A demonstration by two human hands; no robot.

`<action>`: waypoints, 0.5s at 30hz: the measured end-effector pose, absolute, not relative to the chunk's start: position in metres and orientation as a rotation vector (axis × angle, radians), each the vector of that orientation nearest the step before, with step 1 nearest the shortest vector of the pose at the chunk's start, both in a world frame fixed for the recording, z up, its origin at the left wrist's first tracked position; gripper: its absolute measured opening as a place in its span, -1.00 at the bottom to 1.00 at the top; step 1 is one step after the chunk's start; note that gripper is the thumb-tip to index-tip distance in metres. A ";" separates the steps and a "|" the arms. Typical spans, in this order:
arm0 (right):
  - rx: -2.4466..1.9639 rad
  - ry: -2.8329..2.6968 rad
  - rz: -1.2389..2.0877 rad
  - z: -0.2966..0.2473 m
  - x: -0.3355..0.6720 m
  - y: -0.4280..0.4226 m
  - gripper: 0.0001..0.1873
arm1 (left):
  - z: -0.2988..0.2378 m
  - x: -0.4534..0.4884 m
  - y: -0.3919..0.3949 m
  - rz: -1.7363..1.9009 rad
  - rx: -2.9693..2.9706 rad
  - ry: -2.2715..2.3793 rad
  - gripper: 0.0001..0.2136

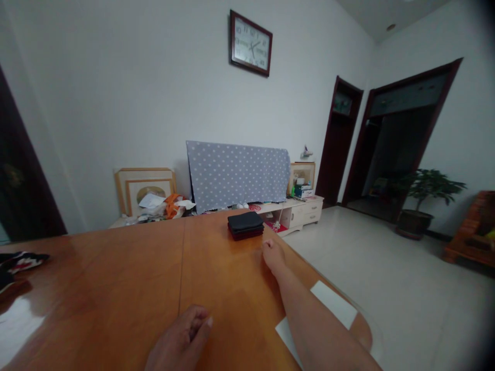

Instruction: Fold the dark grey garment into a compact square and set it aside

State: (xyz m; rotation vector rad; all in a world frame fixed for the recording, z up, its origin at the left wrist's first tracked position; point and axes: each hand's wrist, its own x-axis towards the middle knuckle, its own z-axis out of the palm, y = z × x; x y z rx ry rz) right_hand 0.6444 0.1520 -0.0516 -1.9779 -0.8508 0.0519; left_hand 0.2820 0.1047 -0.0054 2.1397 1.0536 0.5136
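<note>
A neat stack of folded dark cloths (245,225), black on top with dark red edges below, lies at the far end of the wooden table (127,288). My right hand (274,255) rests on the table just to the near right of the stack, apart from it, its fingers curled into a loose fist. My left hand (183,337) is low in the middle of the view with fingers bent in and thumb alongside. Nothing shows in either hand. Under my right forearm lies a pale sheet (334,304), partly hidden by the arm.
A black, red and white cloth (23,262) lies at the table's left edge. Beyond the table stand a low white cabinet (305,214) and a large panel under a grey dotted cover (240,172). A potted plant (415,219) stands on the floor to the right.
</note>
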 end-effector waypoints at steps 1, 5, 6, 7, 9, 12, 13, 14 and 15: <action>-1.990 -0.865 0.053 -0.050 0.643 0.151 -0.72 | -0.004 0.282 0.104 0.513 2.143 1.054 -0.66; -2.033 -0.938 0.061 -0.041 0.634 0.146 -0.80 | -0.001 0.282 0.101 0.512 2.152 1.074 -0.68; -2.043 -0.955 0.060 -0.039 0.631 0.145 -0.82 | 0.000 0.282 0.101 0.521 2.156 1.074 -0.69; -2.051 -0.971 0.058 -0.037 0.627 0.144 -0.85 | 0.000 0.282 0.101 0.530 2.163 1.068 -0.69; -2.064 -0.987 0.052 -0.034 0.619 0.143 -0.88 | 0.000 0.281 0.100 0.537 2.175 1.062 -0.70; -2.071 -0.972 0.069 -0.031 0.610 0.146 -0.91 | 0.000 0.279 0.099 0.546 2.175 1.057 -0.71; -2.069 -0.956 0.087 -0.030 0.609 0.148 -0.90 | -0.001 0.279 0.099 0.552 2.173 1.058 -0.71; -2.063 -0.937 0.113 -0.028 0.608 0.151 -0.88 | -0.001 0.279 0.099 0.560 2.174 1.059 -0.71; -2.053 -0.915 0.149 -0.026 0.609 0.156 -0.86 | -0.001 0.279 0.098 0.567 2.177 1.060 -0.71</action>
